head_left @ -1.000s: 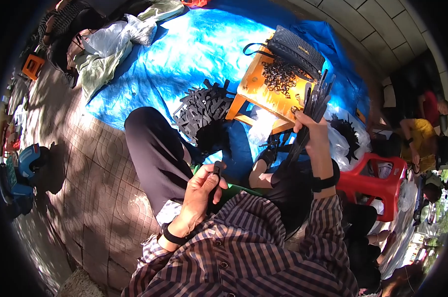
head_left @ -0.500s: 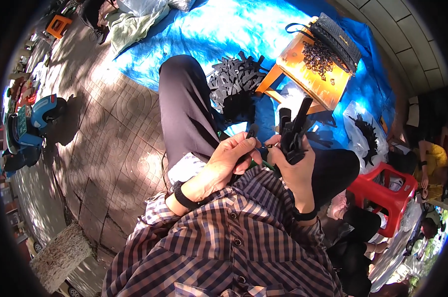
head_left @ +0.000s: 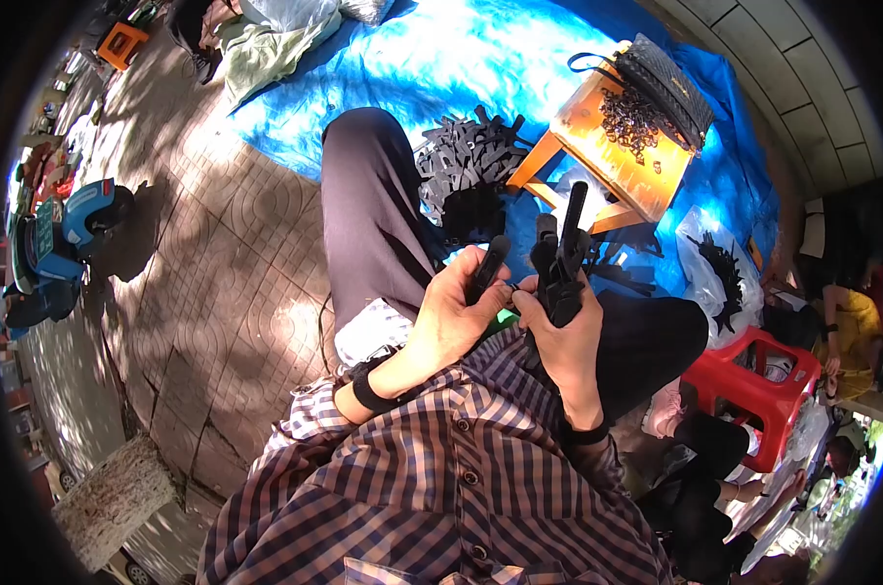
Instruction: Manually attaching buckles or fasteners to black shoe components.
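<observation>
Above my lap, my left hand (head_left: 448,322) is closed on a single slim black strap-like piece (head_left: 488,267) with a rounded end. My right hand (head_left: 570,343) grips a bunch of similar black pieces (head_left: 562,255), their ends pointing up and apart. The fingertips of both hands come close together between the two holds; whatever small part lies there is too small to make out. Past my knees, a large pile of black strap-like pieces (head_left: 469,156) lies on the blue tarp (head_left: 431,58).
An orange wooden stool (head_left: 580,119) bears small dark rings (head_left: 628,125) and a black woven pouch (head_left: 664,90). To the right are a clear bag (head_left: 697,255) of black pieces and a red plastic stool (head_left: 753,363). Another person sits close at my right. A blue scooter (head_left: 88,216) stands far left.
My left hand has turned, so its black piece now stands more upright and shows more. My right hand has shifted slightly left with the bunch, still gripping it.
</observation>
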A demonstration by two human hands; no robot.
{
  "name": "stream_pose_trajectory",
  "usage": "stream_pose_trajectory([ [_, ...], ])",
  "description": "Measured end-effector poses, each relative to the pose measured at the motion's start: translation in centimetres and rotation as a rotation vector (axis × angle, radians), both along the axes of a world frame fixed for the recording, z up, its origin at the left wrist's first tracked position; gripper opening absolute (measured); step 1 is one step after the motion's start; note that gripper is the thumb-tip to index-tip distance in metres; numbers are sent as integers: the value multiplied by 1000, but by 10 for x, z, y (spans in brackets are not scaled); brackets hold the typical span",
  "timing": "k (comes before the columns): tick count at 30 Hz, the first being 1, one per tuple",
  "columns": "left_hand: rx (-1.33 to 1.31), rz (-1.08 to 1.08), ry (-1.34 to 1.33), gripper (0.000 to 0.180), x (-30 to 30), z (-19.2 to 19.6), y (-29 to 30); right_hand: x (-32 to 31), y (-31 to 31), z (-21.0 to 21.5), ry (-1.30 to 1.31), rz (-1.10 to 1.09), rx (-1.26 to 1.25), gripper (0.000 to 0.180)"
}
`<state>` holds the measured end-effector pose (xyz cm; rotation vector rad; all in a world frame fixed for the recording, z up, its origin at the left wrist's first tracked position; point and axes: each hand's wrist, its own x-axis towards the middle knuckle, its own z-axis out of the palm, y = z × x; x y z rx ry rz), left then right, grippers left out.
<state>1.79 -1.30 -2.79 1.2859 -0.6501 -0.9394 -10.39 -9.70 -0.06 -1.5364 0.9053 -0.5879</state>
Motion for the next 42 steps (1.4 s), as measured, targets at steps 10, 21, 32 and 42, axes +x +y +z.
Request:
stream_pose_trajectory([
  [10, 106, -219, 338, 32, 2, 14, 12, -5, -25, 8, -227, -117, 193, 9],
  [21, 119, -241, 200, 21, 5, 19, 10, -2, -26, 1, -279, -86, 449, 12],
  [32, 74, -256, 338, 13, 2, 11, 11, -3, -14, -12, -265, -187, 444, 14],
  [42, 90, -135, 380, 14, 10, 17, 25, 17, -4, -6, -8, 63, 333, 23],
])
